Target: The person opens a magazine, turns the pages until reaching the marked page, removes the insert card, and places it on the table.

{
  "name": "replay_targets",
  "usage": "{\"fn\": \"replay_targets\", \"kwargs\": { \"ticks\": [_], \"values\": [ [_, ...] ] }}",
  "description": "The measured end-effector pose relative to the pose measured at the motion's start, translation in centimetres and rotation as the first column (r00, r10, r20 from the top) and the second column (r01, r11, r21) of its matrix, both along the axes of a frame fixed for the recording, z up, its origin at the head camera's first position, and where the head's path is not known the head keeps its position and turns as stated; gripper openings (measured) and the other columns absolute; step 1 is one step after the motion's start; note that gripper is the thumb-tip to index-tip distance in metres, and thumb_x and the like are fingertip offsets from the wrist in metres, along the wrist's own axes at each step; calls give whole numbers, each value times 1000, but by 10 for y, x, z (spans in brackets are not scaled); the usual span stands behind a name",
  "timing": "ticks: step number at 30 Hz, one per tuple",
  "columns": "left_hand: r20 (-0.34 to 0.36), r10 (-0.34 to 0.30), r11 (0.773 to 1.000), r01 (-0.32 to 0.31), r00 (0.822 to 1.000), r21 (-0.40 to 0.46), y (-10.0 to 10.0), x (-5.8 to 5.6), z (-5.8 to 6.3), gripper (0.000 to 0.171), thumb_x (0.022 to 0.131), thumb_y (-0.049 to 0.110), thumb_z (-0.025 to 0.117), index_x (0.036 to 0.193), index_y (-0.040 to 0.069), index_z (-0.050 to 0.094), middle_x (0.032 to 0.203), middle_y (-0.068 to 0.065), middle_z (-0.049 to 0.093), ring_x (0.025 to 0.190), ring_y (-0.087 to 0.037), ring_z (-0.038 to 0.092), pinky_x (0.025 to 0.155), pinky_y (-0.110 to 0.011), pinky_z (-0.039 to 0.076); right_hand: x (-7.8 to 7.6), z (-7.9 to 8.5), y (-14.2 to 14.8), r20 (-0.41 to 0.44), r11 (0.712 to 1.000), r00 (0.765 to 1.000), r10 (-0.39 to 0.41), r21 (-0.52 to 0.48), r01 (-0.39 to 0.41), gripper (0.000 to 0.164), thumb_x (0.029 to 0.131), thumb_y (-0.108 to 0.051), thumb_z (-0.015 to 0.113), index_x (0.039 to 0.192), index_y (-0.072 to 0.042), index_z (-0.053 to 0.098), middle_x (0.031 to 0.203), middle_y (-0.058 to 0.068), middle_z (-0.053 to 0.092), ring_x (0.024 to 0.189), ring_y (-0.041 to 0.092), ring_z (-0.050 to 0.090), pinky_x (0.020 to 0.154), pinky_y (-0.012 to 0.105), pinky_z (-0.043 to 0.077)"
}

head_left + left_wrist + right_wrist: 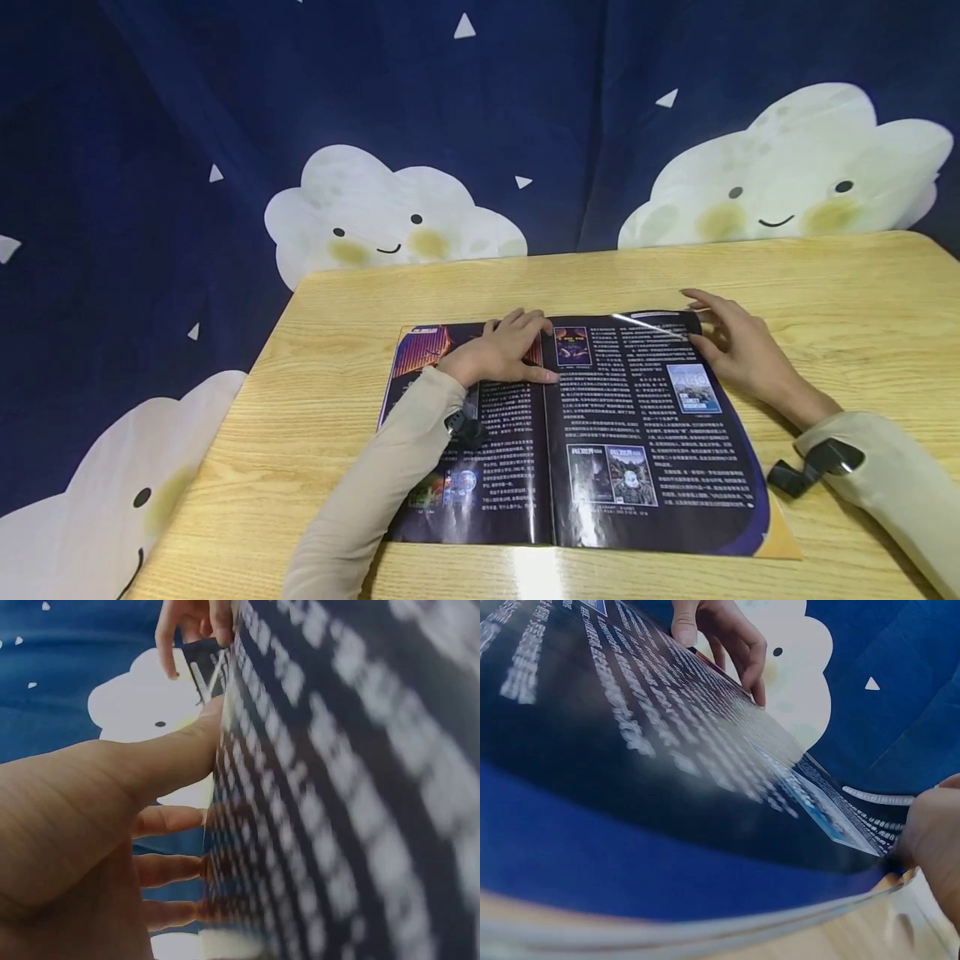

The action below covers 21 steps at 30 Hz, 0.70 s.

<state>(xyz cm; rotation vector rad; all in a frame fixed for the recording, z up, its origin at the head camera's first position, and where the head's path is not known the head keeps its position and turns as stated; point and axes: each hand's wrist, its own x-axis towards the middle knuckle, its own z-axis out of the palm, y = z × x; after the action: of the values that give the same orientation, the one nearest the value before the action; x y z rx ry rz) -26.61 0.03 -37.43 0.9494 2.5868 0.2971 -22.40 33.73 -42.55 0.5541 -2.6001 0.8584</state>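
An open magazine [517,467] with dark pages, white text and small cover pictures lies flat on the table. My left hand [501,350] rests on it near the top of the centre fold, with fingers spread and the thumb on the fold. At the upper right corner, my right hand [742,350] pinches the page edge between thumb and fingers. That corner bends up slightly in the head view. The right wrist view shows the right thumb [934,832] at the page's edge, while the fingers behind the page are hidden.
The light wooden table [847,333] extends around the magazine on all sides. Behind it hangs a dark blue cloth [525,100] printed with smiling clouds and small white triangles. Dark camera mounts sit on both wrists, the right mount [817,467] beside the magazine's right edge.
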Motion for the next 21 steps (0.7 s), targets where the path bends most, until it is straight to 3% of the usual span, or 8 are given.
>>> {"fn": "replay_targets", "kwargs": {
  "ticks": [3, 5, 8, 10, 13, 16, 19, 21],
  "values": [
    [13, -9, 1000, 9, 1000, -7, 5, -1, -1, 78, 88, 53, 63, 150, 22, 27, 161, -5, 12, 148, -27, 3, 114, -58, 9, 1, -1, 1, -21, 1000, 1000, 17, -11, -18, 55, 81, 15, 65, 131, -7, 59, 128, 21, 55, 99, 37, 64, 72, 36, 56],
    [21, -11, 1000, 11, 1000, -3, 8, -2, -2, 85, 87, 53, 65, 153, 24, 21, 162, -4, 6, 148, -27, -1, 114, -59, 7, 2, -1, 2, -33, 999, 999, 23, -32, -25, 47, 81, 16, 63, 121, -10, 68, 128, 18, 57, 89, 26, 65, 62, 22, 51],
    [19, -8, 1000, 7, 1000, 14, 10, -5, -4, 93, 84, 52, 68, 155, 26, 14, 163, -3, 3, 148, -25, -3, 114, -59, 6, 4, 0, 2, -34, 991, 998, 46, -120, -50, 42, 82, 16, 58, 111, -11, 73, 127, 17, 57, 81, 10, 61, 49, 16, 37],
    [23, -3, 999, 2, 1000, 34, 10, -6, -5, 97, 83, 51, 70, 156, 26, 11, 163, -2, 1, 148, -25, -3, 114, -60, 6, 5, 1, 1, -28, 973, 997, 66, -218, -71, 40, 83, 17, 54, 106, -8, 75, 127, 16, 57, 88, 7, 58, 52, 15, 39],
    [34, 1, 998, -3, 999, 57, 10, -7, -7, 101, 81, 51, 72, 156, 28, 8, 163, 0, 3, 148, -24, -4, 114, -59, 5, 4, 3, 1, -24, 907, 988, 151, -394, -149, 32, 85, 20, 49, 98, 5, 74, 122, 13, 61, 112, 12, 51, 65, 12, 45],
    [47, 3, 997, -6, 999, 75, 10, -8, -8, 102, 80, 51, 73, 156, 30, 8, 162, 4, 6, 148, -23, -5, 115, -58, 3, 3, 4, 2, -36, 800, 965, 261, -551, -237, 27, 86, 24, 46, 93, 15, 70, 110, 6, 69, 121, 21, 46, 87, 14, 44],
    [39, -5, 996, 1, 999, 91, 9, -9, -9, 103, 78, 50, 75, 156, 30, 10, 162, 4, 10, 148, -23, -4, 115, -58, 3, 2, 4, 2, -60, 720, 944, 324, -632, -287, 26, 85, 25, 45, 91, 17, 69, 97, 3, 74, 123, 24, 44, 90, 18, 42],
    [18, -10, 995, 8, 1000, 97, 9, -9, -9, 105, 77, 50, 76, 156, 29, 10, 162, 1, 12, 148, -23, -3, 115, -58, 5, 1, 5, 1, -97, 671, 929, 358, -665, -328, 28, 86, 25, 41, 92, 19, 67, 100, 8, 73, 123, 28, 44, 93, 20, 42]
  ]
}}
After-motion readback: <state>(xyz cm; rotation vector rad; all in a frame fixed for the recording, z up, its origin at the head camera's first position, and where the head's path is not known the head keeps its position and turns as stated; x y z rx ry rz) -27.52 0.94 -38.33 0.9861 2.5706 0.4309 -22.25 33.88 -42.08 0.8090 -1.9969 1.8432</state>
